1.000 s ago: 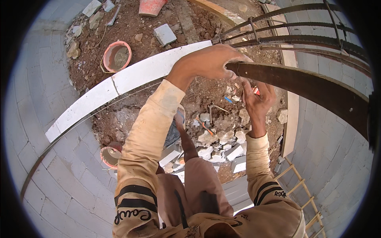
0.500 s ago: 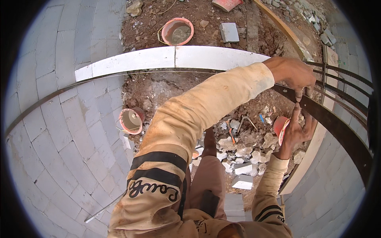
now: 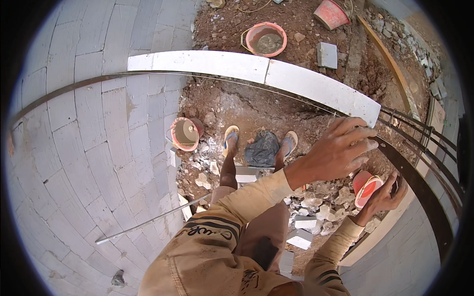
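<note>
My left hand reaches across from the left, its fingers loosely bent and apart, beside the right end of a row of white blocks. No object shows in it. Lower to the right, my right hand is raised with fingers and thumb apart, close to a dark metal strip with small holes. Nothing shows in this hand either. Along the near side of the blocks runs a thin string. A narrow joint divides the two longest white pieces.
Grey block walls rise on both sides. Steel rebar extends right of the blocks. Mortar buckets stand beyond the row and at left; a red bucket sits below my right hand. Rubble covers the ground near my feet.
Both hands have come off the dark strip, where their fingers met. My left hand has drawn back toward me; my right has lowered slightly. The view has shifted, showing my feet.
</note>
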Action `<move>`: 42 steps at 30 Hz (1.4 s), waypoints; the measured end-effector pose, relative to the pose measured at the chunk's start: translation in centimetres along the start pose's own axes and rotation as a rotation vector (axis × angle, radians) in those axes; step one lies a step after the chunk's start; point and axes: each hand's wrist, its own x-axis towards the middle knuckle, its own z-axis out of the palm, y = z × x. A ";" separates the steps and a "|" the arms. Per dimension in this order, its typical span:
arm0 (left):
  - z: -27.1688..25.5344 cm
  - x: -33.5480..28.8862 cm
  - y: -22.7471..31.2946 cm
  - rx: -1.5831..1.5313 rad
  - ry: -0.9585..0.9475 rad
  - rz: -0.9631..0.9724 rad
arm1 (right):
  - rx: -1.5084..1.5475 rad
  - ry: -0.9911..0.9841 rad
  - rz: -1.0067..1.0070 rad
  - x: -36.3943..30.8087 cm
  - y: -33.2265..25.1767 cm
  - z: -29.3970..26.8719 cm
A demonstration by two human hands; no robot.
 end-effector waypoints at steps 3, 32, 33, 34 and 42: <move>-4.6 -2.6 -1.1 0.267 -0.013 -0.186 | 0.048 -0.014 0.063 -1.0 1.0 -0.8; -26.0 -17.2 -6.6 0.100 0.611 -0.925 | 0.347 -0.960 0.295 -14.7 -3.5 7.1; -28.5 -19.2 -6.9 0.021 0.701 -1.000 | 0.335 -1.027 0.286 -15.5 -4.7 8.1; -31.3 -21.1 -7.6 -0.076 0.812 -1.044 | 0.319 -1.093 0.265 -16.3 -6.3 9.2; -57.8 -31.7 -17.1 -0.408 1.260 -1.008 | 0.794 -1.489 0.363 -26.6 -28.6 24.7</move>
